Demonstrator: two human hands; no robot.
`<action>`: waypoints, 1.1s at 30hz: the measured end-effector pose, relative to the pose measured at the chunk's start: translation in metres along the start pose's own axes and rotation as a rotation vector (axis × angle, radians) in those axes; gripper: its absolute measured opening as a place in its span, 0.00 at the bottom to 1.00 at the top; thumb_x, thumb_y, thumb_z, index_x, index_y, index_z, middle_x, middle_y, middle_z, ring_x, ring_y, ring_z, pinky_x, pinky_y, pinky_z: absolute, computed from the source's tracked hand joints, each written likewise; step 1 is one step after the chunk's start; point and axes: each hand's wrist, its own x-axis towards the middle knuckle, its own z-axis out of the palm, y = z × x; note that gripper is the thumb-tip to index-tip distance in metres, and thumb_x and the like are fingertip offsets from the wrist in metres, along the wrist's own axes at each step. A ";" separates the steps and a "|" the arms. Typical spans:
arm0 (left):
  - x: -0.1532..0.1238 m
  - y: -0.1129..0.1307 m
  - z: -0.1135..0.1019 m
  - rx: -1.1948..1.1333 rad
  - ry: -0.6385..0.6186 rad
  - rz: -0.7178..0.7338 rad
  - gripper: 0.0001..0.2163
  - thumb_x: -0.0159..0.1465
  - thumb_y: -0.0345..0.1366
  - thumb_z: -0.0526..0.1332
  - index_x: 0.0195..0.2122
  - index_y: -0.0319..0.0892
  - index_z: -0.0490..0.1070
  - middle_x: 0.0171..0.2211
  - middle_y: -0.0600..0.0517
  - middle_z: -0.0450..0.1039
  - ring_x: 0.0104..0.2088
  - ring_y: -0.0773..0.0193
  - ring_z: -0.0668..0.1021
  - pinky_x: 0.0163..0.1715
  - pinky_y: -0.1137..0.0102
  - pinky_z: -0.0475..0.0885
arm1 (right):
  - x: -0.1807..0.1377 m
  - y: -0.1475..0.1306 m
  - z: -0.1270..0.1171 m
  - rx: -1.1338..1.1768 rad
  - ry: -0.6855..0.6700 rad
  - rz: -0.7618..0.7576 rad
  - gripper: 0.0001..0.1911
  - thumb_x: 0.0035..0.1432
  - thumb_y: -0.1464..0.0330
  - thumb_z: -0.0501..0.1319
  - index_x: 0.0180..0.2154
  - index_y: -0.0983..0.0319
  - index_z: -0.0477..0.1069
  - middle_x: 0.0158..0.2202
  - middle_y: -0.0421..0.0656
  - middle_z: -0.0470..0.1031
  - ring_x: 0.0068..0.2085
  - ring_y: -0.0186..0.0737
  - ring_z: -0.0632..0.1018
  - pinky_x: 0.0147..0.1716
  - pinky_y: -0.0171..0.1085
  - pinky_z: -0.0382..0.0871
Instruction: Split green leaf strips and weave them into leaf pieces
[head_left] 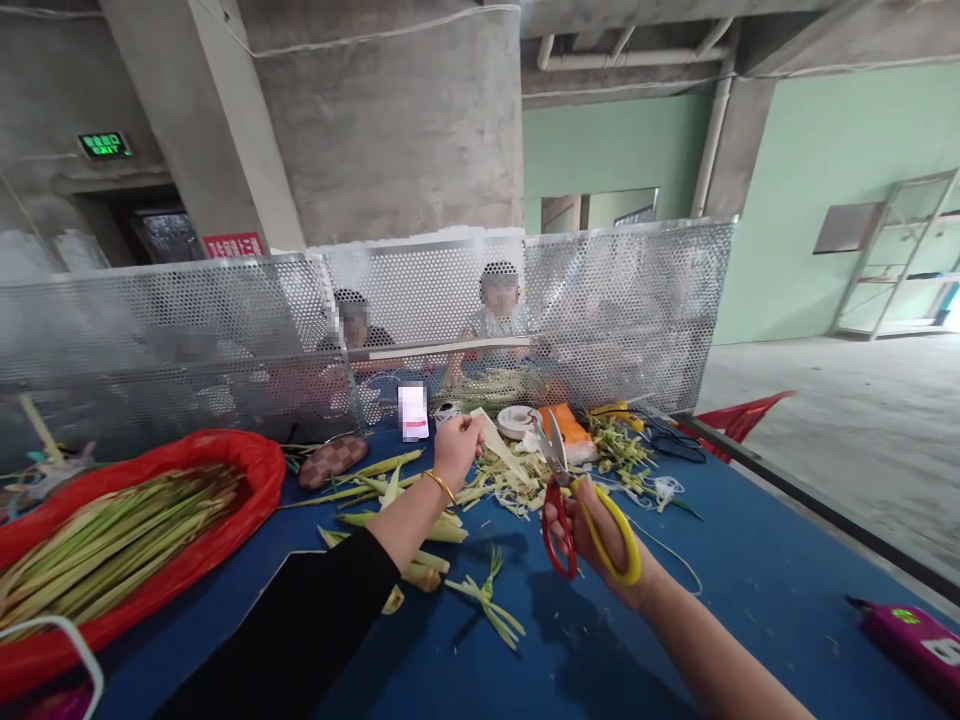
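I'm watching left hand [457, 448] pinching pale leaf strip [501, 448] at frame centre. Right hand [596, 545] is gripping scissors [559, 478] just right of it. Strip is looking light, floppy, tear-prone, so I'm judging the best hold is near the cut.

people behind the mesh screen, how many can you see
2. The first person sits left of centre behind the mesh screen, the second person just to the right. More may be hidden behind the screen further left.

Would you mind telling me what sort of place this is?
Likely a makeshift craft workshop: a blue worktable strewn with leaf trimmings, a red bag of green stalks, perforated metal screens, scissors in the right hand and a leaf strip in the left hand.
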 end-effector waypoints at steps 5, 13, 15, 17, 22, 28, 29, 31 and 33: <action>0.000 -0.005 -0.007 -0.066 0.184 0.085 0.09 0.58 0.37 0.58 0.22 0.41 0.65 0.22 0.53 0.73 0.17 0.69 0.70 0.16 0.75 0.61 | -0.005 0.008 0.007 -0.038 -0.105 -0.088 0.26 0.56 0.47 0.58 0.47 0.58 0.64 0.29 0.38 0.69 0.25 0.32 0.70 0.23 0.32 0.66; -0.007 0.006 -0.006 -0.147 0.316 0.174 0.07 0.55 0.40 0.59 0.24 0.44 0.64 0.24 0.51 0.77 0.15 0.68 0.70 0.15 0.74 0.59 | -0.015 0.015 0.020 -0.217 -0.118 0.063 0.33 0.49 0.41 0.59 0.48 0.57 0.64 0.29 0.38 0.70 0.27 0.36 0.73 0.24 0.34 0.66; -0.012 0.008 -0.002 -0.171 0.298 0.180 0.07 0.54 0.40 0.59 0.24 0.44 0.64 0.24 0.51 0.77 0.14 0.68 0.70 0.14 0.74 0.59 | -0.015 0.017 0.021 -0.234 -0.108 0.047 0.33 0.50 0.41 0.59 0.48 0.56 0.64 0.30 0.38 0.70 0.28 0.37 0.74 0.25 0.34 0.66; -0.020 0.008 0.003 -0.200 0.269 0.172 0.08 0.54 0.41 0.59 0.23 0.44 0.64 0.23 0.51 0.77 0.14 0.69 0.69 0.14 0.74 0.59 | -0.013 0.018 0.020 -0.227 -0.088 0.036 0.32 0.51 0.42 0.59 0.48 0.56 0.64 0.30 0.39 0.70 0.29 0.36 0.74 0.25 0.34 0.67; -0.040 0.011 0.016 -0.302 0.205 0.094 0.08 0.52 0.41 0.60 0.24 0.42 0.65 0.23 0.51 0.76 0.14 0.71 0.68 0.14 0.76 0.58 | -0.007 0.012 0.019 -0.218 0.041 -0.005 0.32 0.49 0.41 0.59 0.44 0.58 0.64 0.29 0.38 0.70 0.27 0.34 0.74 0.23 0.31 0.67; -0.051 0.014 0.019 -0.384 0.191 -0.033 0.09 0.49 0.40 0.61 0.24 0.40 0.67 0.23 0.50 0.76 0.14 0.73 0.67 0.14 0.77 0.58 | -0.004 0.005 0.018 -0.281 0.181 -0.067 0.33 0.46 0.39 0.58 0.40 0.58 0.61 0.25 0.34 0.68 0.23 0.31 0.72 0.20 0.30 0.66; -0.052 0.014 0.019 -0.392 0.190 -0.043 0.09 0.49 0.40 0.61 0.24 0.39 0.68 0.23 0.50 0.76 0.14 0.73 0.67 0.14 0.77 0.58 | -0.003 0.005 0.017 -0.291 0.194 -0.070 0.32 0.47 0.39 0.57 0.41 0.58 0.61 0.25 0.34 0.68 0.22 0.31 0.71 0.19 0.30 0.66; -0.054 0.013 0.019 -0.407 0.192 -0.056 0.09 0.49 0.40 0.61 0.25 0.39 0.68 0.24 0.51 0.76 0.14 0.73 0.67 0.14 0.76 0.58 | -0.001 0.005 0.016 -0.299 0.209 -0.071 0.31 0.48 0.39 0.57 0.41 0.58 0.61 0.24 0.34 0.67 0.21 0.30 0.70 0.18 0.29 0.66; -0.054 0.013 0.020 -0.417 0.194 -0.064 0.09 0.49 0.40 0.61 0.25 0.39 0.69 0.24 0.51 0.76 0.15 0.73 0.67 0.15 0.76 0.58 | 0.000 0.005 0.015 -0.313 0.220 -0.078 0.30 0.49 0.40 0.56 0.40 0.57 0.60 0.23 0.33 0.65 0.19 0.29 0.68 0.16 0.29 0.65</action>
